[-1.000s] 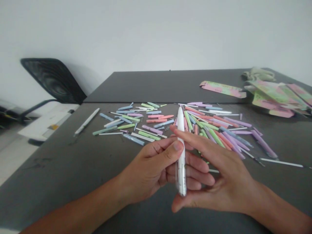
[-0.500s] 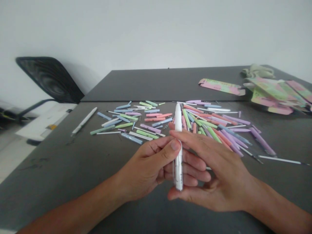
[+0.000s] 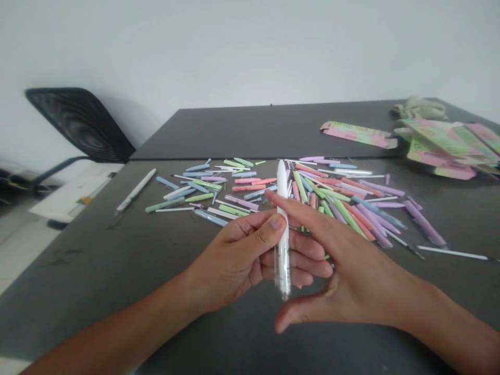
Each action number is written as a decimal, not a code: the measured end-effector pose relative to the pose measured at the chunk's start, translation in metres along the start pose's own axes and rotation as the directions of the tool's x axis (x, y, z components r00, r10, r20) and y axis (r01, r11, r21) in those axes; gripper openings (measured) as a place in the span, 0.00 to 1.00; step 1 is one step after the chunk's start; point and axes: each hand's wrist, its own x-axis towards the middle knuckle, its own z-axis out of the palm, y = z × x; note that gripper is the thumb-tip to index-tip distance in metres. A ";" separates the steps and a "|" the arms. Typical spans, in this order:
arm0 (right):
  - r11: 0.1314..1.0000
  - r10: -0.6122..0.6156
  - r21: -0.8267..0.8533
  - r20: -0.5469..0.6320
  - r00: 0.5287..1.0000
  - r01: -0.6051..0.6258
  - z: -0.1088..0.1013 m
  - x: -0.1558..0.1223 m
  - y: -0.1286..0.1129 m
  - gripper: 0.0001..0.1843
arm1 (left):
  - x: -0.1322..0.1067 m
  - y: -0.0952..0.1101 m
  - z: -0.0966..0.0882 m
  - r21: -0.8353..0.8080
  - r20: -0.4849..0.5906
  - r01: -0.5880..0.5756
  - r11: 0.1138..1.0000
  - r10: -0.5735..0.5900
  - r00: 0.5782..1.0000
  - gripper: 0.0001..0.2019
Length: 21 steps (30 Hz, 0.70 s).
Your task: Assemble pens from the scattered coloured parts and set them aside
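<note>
The white pen (image 3: 284,252) is the landmark here: it is held up in front of the person, above the dark table (image 3: 97,271), white tip pointing away and clear-sleeved end toward the person. The left hand (image 3: 238,255) comes in from the pen's left and is closed around it, thumb pressed on the near face, fingers curled behind and showing on its right side. The right hand (image 3: 347,265) is at the pen's right, thumb and index finger spread wide: the index reaches across the pen's upper part, though whether it touches cannot be told, and the thumb sits just below the lower end. Beyond the pen and to its left lie scattered blue, green and pink pen parts (image 3: 246,188); farther left, well apart from it, a second white pen (image 3: 136,191). Beyond it to the right spreads a denser heap of coloured pen barrels (image 3: 347,211), with a thin white refill (image 3: 453,253) farther right. Past that heap, far right of the pen, are crumpled pink-and-green cartons (image 3: 445,143) and a greyish cloth (image 3: 420,108).
</note>
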 end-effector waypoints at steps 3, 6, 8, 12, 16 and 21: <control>1.000 0.001 -0.007 -0.002 1.000 -0.001 -0.001 -0.002 0.000 0.71 | 0.000 0.001 0.000 0.011 -0.006 -0.002 1.000 0.002 1.000 0.13; 1.000 0.004 -0.011 0.012 1.000 -0.003 -0.001 -0.003 0.001 0.71 | -0.002 0.003 0.001 0.022 -0.005 -0.005 1.000 0.005 1.000 0.11; 1.000 0.028 0.004 0.039 0.999 -0.028 -0.003 -0.004 0.004 0.74 | -0.002 0.004 0.001 0.054 0.011 -0.026 0.998 0.025 1.000 0.09; 0.994 0.095 0.046 0.073 0.993 -0.099 -0.017 -0.005 0.017 0.85 | -0.003 0.004 0.002 0.181 0.044 -0.091 0.979 0.084 0.995 0.08; 0.931 0.236 0.263 0.096 0.967 -0.253 -0.037 -0.004 0.026 0.69 | -0.005 -0.001 0.003 0.322 0.030 -0.086 0.943 0.081 0.996 0.10; 0.649 0.287 0.731 0.022 0.958 -0.211 -0.035 0.006 0.005 0.28 | -0.009 -0.005 0.006 0.587 -0.041 0.018 0.810 0.007 0.999 0.16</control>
